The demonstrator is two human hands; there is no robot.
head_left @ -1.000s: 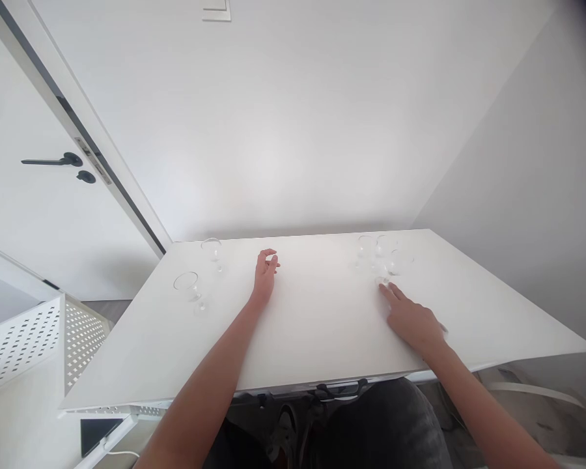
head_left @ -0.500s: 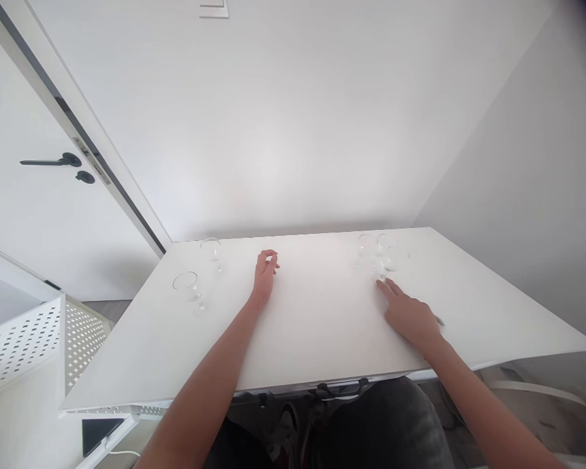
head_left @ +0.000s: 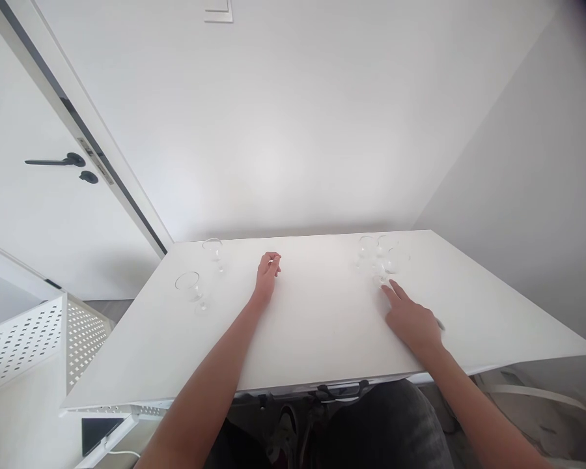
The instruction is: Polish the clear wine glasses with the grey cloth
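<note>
My right hand lies low over the white table. Its leading fingers stretch out to the round foot of a clear stemmed glass and seem to touch it, without gripping. That glass belongs to a close group of clear glasses near the back edge; their thin outlines overlap, so I cannot tell them all apart. My left hand rests on the table left of the middle, curled with thumb and fingertips together and nothing visible in it. Left of it stand two more stemmed glasses, one farther back and one nearer.
A white wall rises behind the table. At the left are a door with a dark handle and a perforated white panel. A small grey thing shows beside my right wrist. My legs are under the front edge.
The view has shifted slightly. My right fingers have spread a little apart at the glass's foot. My left hand stays in place, its fingers slightly more closed.
</note>
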